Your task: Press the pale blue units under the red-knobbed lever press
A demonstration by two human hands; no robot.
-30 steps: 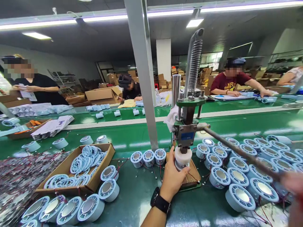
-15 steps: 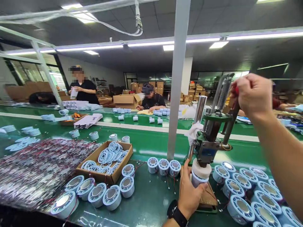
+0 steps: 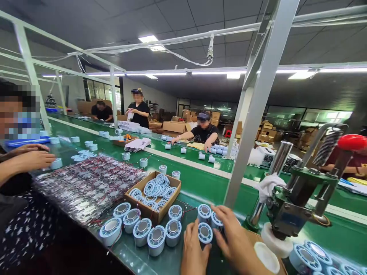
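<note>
Together at a worktop (image 3: 126, 254), the left hand (image 3: 195, 248)'s grip clasps a blue cup (image 3: 205, 233); the right hand (image 3: 236, 238)'s grip is apart alongside.

no readable text, no legible labels, brands, numbers or signs

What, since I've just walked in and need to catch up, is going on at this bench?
The left hand has its fingers against a round light-blue housing, and the right hand is open just beside it. Whether either grips it is unclear. The hand press stands to the right, no hand on its red knob. A carton of light-blue rings sits to the left. Across the belt, a co-worker reaches among small blue-white parts.
</note>
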